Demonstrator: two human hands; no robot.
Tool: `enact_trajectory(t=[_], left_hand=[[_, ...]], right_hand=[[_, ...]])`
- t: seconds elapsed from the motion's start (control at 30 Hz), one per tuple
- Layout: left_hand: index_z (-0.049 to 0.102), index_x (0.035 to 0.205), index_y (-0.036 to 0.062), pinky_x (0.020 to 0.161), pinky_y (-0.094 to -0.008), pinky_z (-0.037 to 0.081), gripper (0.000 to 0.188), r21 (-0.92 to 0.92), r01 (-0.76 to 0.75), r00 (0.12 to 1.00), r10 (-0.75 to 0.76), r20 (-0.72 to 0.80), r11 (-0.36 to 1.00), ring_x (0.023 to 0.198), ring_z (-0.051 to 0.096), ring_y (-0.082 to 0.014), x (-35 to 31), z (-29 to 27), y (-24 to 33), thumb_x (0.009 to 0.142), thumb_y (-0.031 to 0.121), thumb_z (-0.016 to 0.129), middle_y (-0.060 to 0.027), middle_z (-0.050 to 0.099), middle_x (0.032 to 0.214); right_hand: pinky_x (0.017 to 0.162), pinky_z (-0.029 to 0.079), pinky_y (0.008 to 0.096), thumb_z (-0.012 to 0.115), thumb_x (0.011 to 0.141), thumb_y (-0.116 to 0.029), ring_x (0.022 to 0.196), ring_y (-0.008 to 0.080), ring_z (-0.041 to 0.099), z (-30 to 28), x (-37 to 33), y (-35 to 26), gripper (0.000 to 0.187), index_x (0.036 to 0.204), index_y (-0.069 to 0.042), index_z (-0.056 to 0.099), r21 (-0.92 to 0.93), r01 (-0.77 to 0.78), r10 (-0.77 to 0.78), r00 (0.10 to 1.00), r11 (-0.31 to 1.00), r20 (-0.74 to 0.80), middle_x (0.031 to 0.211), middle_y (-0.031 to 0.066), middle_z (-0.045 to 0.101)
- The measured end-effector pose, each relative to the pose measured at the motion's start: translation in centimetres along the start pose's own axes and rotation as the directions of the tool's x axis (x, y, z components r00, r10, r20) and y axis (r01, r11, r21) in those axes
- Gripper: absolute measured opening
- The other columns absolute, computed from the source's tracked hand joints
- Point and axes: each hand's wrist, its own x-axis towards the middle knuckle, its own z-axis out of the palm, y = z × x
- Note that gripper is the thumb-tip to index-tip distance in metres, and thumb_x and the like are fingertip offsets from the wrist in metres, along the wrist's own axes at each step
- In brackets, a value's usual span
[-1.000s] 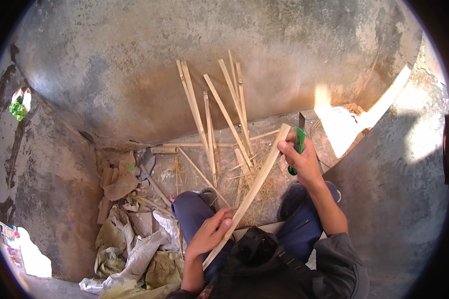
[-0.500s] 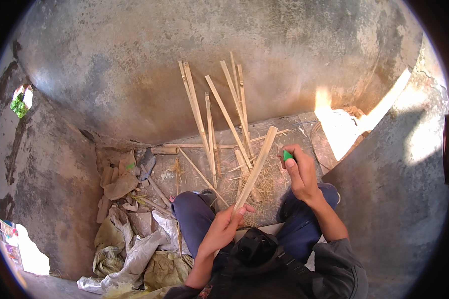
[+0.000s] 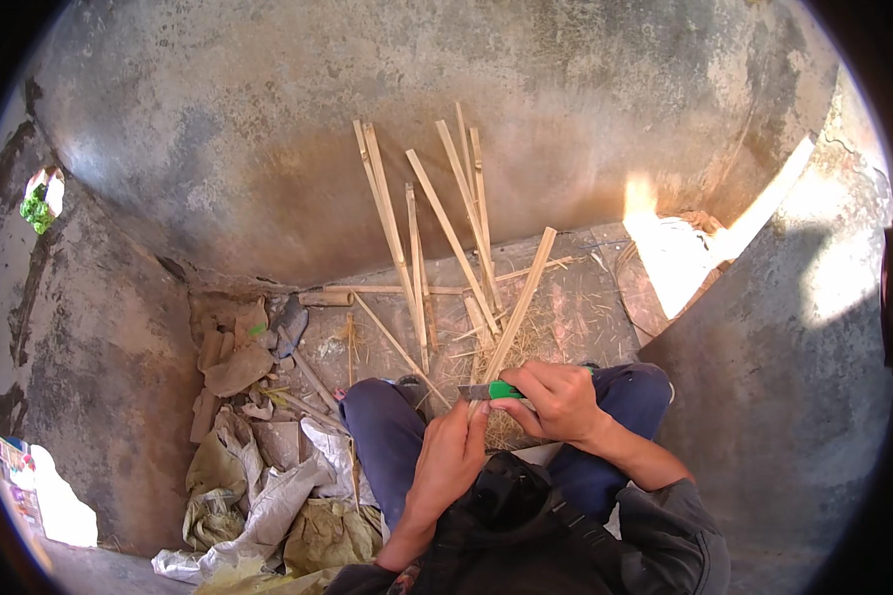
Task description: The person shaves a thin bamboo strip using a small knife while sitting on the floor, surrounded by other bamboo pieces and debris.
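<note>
My left hand (image 3: 448, 451) is closed round the near end of a flat bamboo strip (image 3: 523, 302), which slants up and away to the right. In my right hand (image 3: 558, 402) is a knife (image 3: 501, 391) with a green handle, its dark blade pointing left. The blade lies across the strip just above my left fingers, and both hands are close together between my knees. Whether the edge has cut into the strip cannot be made out.
Several bamboo strips (image 3: 450, 228) lean against the far wall (image 3: 566, 119). Thin shavings (image 3: 511, 431) litter the floor under my hands. To the left lie crumpled sacks (image 3: 332, 535) and broken rubble (image 3: 238, 369). Walls rise close on both sides.
My right hand has come down and left, bringing the knife onto the strip near my left hand. The strip's far end has dropped a little lower in view.
</note>
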Motion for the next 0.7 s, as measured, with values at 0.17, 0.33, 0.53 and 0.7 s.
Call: enact_trajectory(t=[0.17,0.33,0.53,0.7], left_hand=[[0.058,0.1,-0.0026,0.062,-0.0545,0.043,0.024,0.052,0.006,1.0,-0.005,-0.011,0.999,0.072,0.063,-0.0503,0.0,0.1,0.3,0.114,0.017,0.058,-0.0272,0.063,0.077],[0.064,0.113,-0.0017,0.068,-0.0602,0.049,0.021,0.115,0.077,0.996,-0.081,0.029,0.99,0.082,0.068,-0.0543,0.0,-0.3,1.4,0.115,0.018,0.056,-0.0303,0.068,0.084],[0.069,0.118,0.0013,0.06,-0.0458,0.045,0.02,0.022,0.015,0.999,-0.014,-0.033,1.0,0.058,0.06,-0.0349,-0.2,0.0,0.3,0.115,0.014,0.054,-0.0188,0.061,0.07],[0.07,0.116,0.0011,0.06,-0.0441,0.046,0.021,0.083,0.163,0.979,-0.172,0.107,0.983,0.059,0.062,-0.0345,-2.6,-0.6,-0.2,0.115,0.015,0.054,-0.0203,0.064,0.074]], right_hand=[[0.054,0.052,0.0363,0.082,0.096,-0.037,0.063,0.0227,0.069,-0.4,0.2,0.0,0.029,0.108,-0.012,0.076,-0.024,-0.016,0.016,1.0,1.0,-0.012,0.078,0.003,0.064],[0.053,0.051,0.0362,0.082,0.094,-0.036,0.062,0.0225,0.068,-0.8,0.7,0.5,0.027,0.106,-0.012,0.076,-0.055,-0.003,0.001,0.999,0.998,-0.045,0.076,0.0024,0.064],[0.054,0.052,0.0365,0.08,0.098,-0.036,0.063,0.023,0.07,-1.1,1.1,1.3,0.026,0.107,-0.011,0.077,-0.133,-0.031,0.025,0.998,0.991,-0.051,0.082,0.0044,0.072],[0.055,0.052,0.039,0.072,0.108,-0.032,0.062,0.0281,0.071,-4.4,3.5,8.8,0.027,0.111,-0.005,0.075,-0.16,-0.354,0.274,0.884,0.921,-0.377,0.081,0.0134,0.075]])
